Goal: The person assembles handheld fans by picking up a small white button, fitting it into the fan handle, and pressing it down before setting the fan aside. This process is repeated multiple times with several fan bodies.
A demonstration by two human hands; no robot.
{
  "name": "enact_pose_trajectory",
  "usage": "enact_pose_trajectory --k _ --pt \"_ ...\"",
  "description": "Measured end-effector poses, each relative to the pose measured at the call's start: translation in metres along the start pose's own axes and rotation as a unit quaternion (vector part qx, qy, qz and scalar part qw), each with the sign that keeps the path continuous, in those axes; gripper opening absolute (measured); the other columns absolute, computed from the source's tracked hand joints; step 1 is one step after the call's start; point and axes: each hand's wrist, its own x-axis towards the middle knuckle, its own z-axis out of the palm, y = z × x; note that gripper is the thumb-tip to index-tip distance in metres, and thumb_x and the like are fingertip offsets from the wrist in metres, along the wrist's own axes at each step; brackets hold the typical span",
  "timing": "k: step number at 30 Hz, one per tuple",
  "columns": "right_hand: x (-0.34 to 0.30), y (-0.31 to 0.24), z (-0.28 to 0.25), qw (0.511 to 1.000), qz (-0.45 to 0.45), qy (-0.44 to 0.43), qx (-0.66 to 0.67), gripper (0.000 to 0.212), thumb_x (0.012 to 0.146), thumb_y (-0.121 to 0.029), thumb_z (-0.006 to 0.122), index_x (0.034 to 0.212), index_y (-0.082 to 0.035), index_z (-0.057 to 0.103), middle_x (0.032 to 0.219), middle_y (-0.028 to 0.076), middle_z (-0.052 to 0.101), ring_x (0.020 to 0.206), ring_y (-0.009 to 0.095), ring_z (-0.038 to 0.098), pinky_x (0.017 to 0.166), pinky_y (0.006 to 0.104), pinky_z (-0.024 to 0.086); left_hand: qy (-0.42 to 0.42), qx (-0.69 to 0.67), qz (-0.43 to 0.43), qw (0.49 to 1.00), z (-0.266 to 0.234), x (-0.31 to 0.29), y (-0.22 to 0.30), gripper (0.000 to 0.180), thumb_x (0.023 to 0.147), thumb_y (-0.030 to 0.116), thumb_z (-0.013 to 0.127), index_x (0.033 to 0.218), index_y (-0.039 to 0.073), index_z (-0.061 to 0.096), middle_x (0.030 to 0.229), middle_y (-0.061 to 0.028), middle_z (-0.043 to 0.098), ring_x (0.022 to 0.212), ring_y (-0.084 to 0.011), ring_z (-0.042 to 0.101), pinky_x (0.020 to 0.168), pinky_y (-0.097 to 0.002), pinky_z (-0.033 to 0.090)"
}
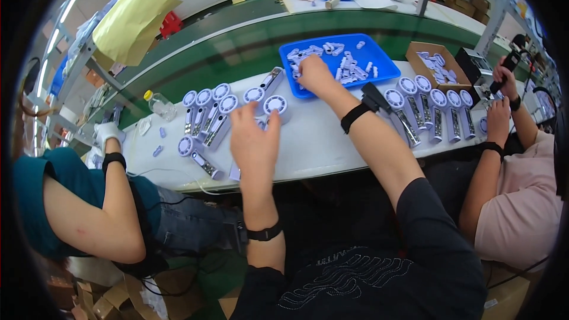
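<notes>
My left hand (pixel 253 142) is curled over a pale purple handheld fan (pixel 275 105), its thumb and fingers on either side of the handle, which mostly hides under the palm. Just beyond stand two more fans, one with a round head (pixel 254 94) and one whose handle (pixel 274 77) lies with its inside exposed. Reaching into the blue tray (pixel 388 70), my right hand (pixel 316 75) has its fingers bent down among small purple plastic parts (pixel 352 72). Its fingertips are largely hidden, so what they pinch does not show.
Several open-handled fans stand in groups to the left (pixel 204 95) and right (pixel 438 98). A cardboard box (pixel 415 53) holds more purple parts. A clear bottle (pixel 160 105) with a yellow cap stands at the left. Co-workers sit on both sides; a white cable (pixel 195 181) runs along the front edge.
</notes>
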Motion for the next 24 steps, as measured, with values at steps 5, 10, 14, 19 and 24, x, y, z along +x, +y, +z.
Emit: enact_pose_trajectory --k 5,10,14,19,24 --pt "-0.052 -0.008 -0.046 0.966 0.011 0.239 0.101 0.031 0.084 -0.008 0.085 0.113 0.0 0.081 0.113 0.023 0.077 0.104 0.038 0.075 0.095 0.0435 0.061 -0.111 -0.137 -0.028 0.984 0.031 0.001 0.058 0.037 0.094 0.023 0.08 0.124 0.002 0.074 0.122 -0.0154 0.071 0.11 -0.0326 0.072 0.097 -0.0452 0.056" --pt "-0.205 -0.01 -0.139 0.824 0.081 0.38 0.411 0.03 0.104 -0.003 0.074 0.133 0.005 0.068 0.125 0.015 0.072 0.095 0.021 0.076 0.083 0.0306 0.062 -0.154 -0.341 0.204 0.905 0.134 0.0 0.098 0.044 0.086 0.008 0.079 0.128 0.001 0.073 0.127 -0.017 0.072 0.116 -0.0358 0.072 0.102 -0.0461 0.056" --pt "-0.289 -0.012 -0.152 0.831 0.151 0.324 0.426 0.048 0.106 -0.002 0.073 0.15 0.005 0.054 0.123 0.013 0.072 0.097 0.019 0.076 0.08 0.0263 0.06 -0.242 -0.343 0.271 0.866 0.176 -0.007 0.128 0.054 0.081 0.006 0.085 0.133 0.002 0.072 0.131 -0.0154 0.073 0.122 -0.0335 0.071 0.103 -0.0427 0.058" --pt "-0.31 0.008 -0.139 0.811 0.229 0.274 0.464 0.039 0.102 0.0 0.076 0.139 0.005 0.066 0.125 0.012 0.072 0.099 0.018 0.076 0.079 0.0257 0.06 -0.327 -0.281 0.206 0.879 0.119 -0.006 0.088 0.068 0.073 0.013 0.097 0.135 0.003 0.071 0.133 -0.0129 0.073 0.122 -0.0306 0.072 0.103 -0.0418 0.059" --pt "-0.281 -0.003 -0.116 0.926 0.021 0.208 0.313 0.024 0.094 0.002 0.082 0.117 0.004 0.079 0.125 0.014 0.074 0.098 0.019 0.077 0.079 0.0278 0.061 -0.299 -0.202 0.083 0.929 0.018 -0.029 0.024 0.066 0.072 0.011 0.097 0.131 0.001 0.071 0.128 -0.0164 0.071 0.118 -0.0368 0.07 0.102 -0.0421 0.058"
